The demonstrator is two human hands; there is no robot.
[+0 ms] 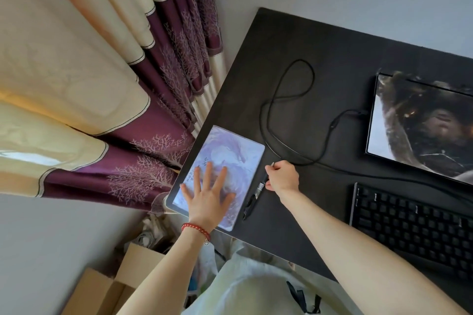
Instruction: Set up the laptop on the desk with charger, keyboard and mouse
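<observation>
**Hands at the mouse pad, laptop and keyboard to its right**

Nearest, below the desk's front edge, open cardboard boxes (107, 286) sit on the floor; what they hold cannot be made out. Just beyond them, under the desk's corner, lies a heap of pale crumpled material (153, 227).

On the dark desk (294, 41), the mouse pad (238, 151), pale lilac with a swirling print, lies at the left front corner, its left edge overhanging the desk. The left hand (207, 197), a red bead bracelet (195, 228) on its wrist, rests flat on the pad's near half, fingers straight and spread, gripping nothing.

Just right of the pad, the right hand (282, 176) has its fingers curled, and a thin metallic tip shows above the thumb. A black, pen-shaped object (252, 201) with a silver band lies along the pad's right edge and reaches up under this hand; whether the fingers actually grip it cannot be told.

Right of the pad, at the near side, the black keyboard (414, 233) lies flat on the desk. Farther back and right of the pad stands the laptop (422, 125), its screen lit with a picture. A black cable (286, 100) is plugged into the screen's left edge and loops across the desk behind the pad, passing close to the right hand.

Left of the pad, off the desk, hang cream and purple curtains (102, 79).
</observation>
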